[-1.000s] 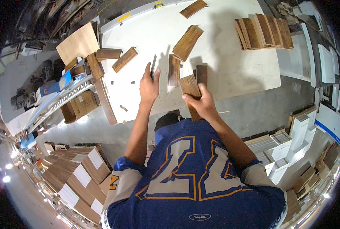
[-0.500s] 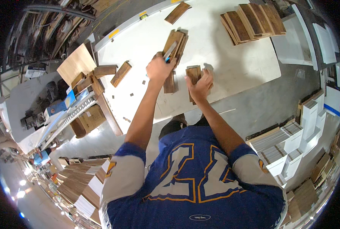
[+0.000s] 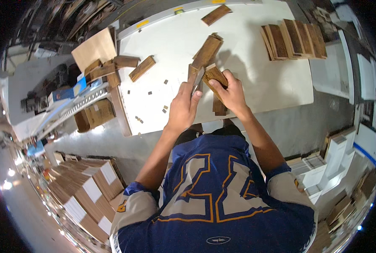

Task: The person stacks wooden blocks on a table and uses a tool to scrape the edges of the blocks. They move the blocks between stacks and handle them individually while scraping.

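My left hand (image 3: 183,106) is closed around a knife (image 3: 199,77), its grey blade pointing up and away from me. Just to the right, my right hand (image 3: 233,93) grips a short brown wood plank (image 3: 213,73), tilted up off the table. The blade lies against or very near the plank's left edge; I cannot tell whether they touch. Beyond both hands sits a small pile of similar planks (image 3: 207,51). Another plank (image 3: 220,107) lies under my right hand, close to the table's near edge.
The white table (image 3: 255,80) carries a fanned row of planks (image 3: 295,40) at the far right. A loose plank (image 3: 216,15) lies at the back and another (image 3: 142,68) at the left. Small dark chips (image 3: 165,109) are scattered left of my hands. A metal level (image 3: 154,21) runs along the far edge.
My right hand has lifted a plank off the table and brought it left toward the knife. My left hand has drawn back from the pile toward me, still holding the knife.
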Demonstrator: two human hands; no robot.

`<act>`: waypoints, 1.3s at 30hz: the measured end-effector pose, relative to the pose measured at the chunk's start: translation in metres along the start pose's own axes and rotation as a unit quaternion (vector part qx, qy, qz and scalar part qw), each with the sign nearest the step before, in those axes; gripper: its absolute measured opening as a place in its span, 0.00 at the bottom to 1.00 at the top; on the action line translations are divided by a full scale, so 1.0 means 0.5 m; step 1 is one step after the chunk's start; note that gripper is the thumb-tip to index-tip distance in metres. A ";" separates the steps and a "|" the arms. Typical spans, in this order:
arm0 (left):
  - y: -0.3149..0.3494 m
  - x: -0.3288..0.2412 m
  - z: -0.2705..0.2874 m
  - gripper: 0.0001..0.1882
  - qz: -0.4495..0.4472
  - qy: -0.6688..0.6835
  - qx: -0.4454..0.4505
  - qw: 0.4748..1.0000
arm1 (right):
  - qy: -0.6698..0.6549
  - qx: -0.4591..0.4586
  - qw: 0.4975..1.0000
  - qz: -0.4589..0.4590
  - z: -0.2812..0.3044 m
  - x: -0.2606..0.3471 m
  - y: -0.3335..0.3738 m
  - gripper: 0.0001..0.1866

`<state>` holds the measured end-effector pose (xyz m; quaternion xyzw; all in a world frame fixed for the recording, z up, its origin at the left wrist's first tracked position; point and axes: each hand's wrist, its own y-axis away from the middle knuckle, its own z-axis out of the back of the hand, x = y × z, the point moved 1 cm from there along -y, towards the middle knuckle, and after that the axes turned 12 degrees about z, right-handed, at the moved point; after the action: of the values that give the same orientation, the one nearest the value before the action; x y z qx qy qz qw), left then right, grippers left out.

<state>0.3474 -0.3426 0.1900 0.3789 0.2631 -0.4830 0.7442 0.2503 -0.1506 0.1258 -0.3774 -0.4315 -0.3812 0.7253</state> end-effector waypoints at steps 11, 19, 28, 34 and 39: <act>0.067 -0.014 0.055 0.30 0.042 0.086 0.048 0.994 | 0.117 0.039 0.990 0.073 0.006 0.046 -0.021 0.27; 0.076 0.012 0.060 0.32 0.069 0.118 0.061 0.989 | 0.176 0.081 0.977 0.089 0.009 0.070 -0.006 0.24; 0.050 0.086 0.040 0.29 0.131 0.111 0.109 0.979 | -0.007 0.133 0.991 0.023 0.032 0.070 0.015 0.27; 0.018 0.106 0.028 0.30 0.098 0.114 -0.045 0.988 | -0.037 0.042 0.998 -0.007 0.015 0.088 0.064 0.27; 0.083 0.063 -0.068 0.30 -0.010 -0.052 -0.056 0.997 | 0.026 -0.011 0.991 -0.131 -0.028 0.078 0.093 0.23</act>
<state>0.3971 -0.3209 0.1596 0.3083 0.2546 -0.4944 0.7718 0.3091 -0.1521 0.1465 -0.3150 -0.4538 -0.4876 0.6761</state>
